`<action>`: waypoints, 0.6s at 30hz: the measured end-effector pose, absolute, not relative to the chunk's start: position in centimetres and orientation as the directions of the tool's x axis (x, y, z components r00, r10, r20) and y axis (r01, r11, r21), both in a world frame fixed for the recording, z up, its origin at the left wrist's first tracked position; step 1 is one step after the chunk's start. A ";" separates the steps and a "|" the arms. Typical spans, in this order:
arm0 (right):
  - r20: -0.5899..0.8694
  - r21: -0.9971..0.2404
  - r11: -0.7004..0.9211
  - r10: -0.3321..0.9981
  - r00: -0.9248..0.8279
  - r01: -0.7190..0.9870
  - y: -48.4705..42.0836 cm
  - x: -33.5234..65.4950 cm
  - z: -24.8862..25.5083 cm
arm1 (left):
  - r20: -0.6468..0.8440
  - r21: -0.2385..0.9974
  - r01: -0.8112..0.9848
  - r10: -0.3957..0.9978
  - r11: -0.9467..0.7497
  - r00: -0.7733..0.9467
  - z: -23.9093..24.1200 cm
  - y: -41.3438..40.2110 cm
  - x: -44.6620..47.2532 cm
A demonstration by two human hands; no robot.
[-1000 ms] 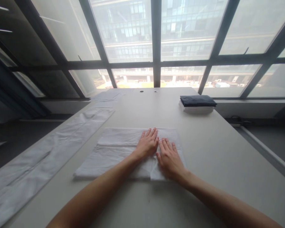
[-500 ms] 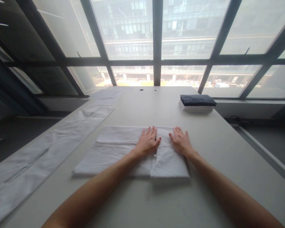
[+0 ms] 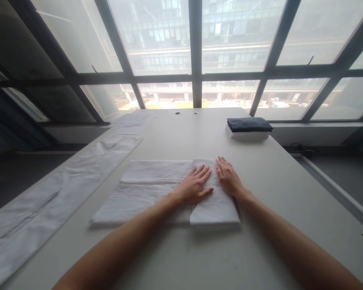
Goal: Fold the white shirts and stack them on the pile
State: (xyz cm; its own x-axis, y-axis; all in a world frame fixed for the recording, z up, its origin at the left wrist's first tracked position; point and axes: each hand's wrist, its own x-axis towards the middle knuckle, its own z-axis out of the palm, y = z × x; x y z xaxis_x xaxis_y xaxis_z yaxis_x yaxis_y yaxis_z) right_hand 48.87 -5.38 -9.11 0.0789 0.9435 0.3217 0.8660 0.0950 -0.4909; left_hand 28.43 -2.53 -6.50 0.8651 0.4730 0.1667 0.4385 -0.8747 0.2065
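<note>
A white folded cloth garment (image 3: 151, 201) lies flat on the white table in front of me. Its right end is turned over into a flap (image 3: 214, 211) that lies on top of the rest. My left hand (image 3: 196, 185) rests palm down across the flap's left edge, fingers stretched out and thumb apart. On the flap's right edge lies my right hand (image 3: 229, 177), its fingers extended and pointing away from me. Neither hand grips the cloth. My left forearm hides part of the garment's near side.
Along the left side of the table (image 3: 169, 137) stretches a long white garment (image 3: 60, 189). Further white sheets (image 3: 131, 121) lie at the far left. A folded dark blue cloth (image 3: 249, 124) tops a white folded stack (image 3: 249, 135) at the back right. Windows stand beyond.
My left hand has slid right and slightly toward me, onto the flap. My right hand stays at the right edge, its fingers now closer together. The view has shifted slightly.
</note>
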 end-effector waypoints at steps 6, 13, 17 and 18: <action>0.250 -0.439 0.062 0.967 0.055 0.896 -5.6 48.9 -8.9 | 0.195 0.259 0.509 0.561 -0.821 0.805 -7.3 -2.0 28.5; 0.376 -0.408 0.189 0.926 -0.024 0.893 -9.8 44.3 -6.8 | 0.194 0.256 0.571 0.620 -0.780 0.760 -8.4 -1.6 28.5; 0.386 -0.410 0.300 0.913 -0.134 0.861 -11.8 40.7 -7.3 | 0.168 0.232 0.535 0.576 -0.812 0.800 -9.1 -1.1 28.0; 0.375 -0.427 0.297 0.917 -0.131 0.854 -12.0 40.4 -7.5 | 0.165 0.231 0.532 0.572 -0.815 0.804 -9.1 -1.0 27.9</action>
State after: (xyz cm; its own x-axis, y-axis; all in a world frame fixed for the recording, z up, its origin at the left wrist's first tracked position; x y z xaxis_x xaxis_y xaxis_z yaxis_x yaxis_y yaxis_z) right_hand 40.44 -11.97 -7.49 -0.1315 0.9175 0.3755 0.8541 0.2971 -0.4268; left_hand 27.95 -1.05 -9.12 0.8037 0.5716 0.1653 0.5318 -0.8146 0.2315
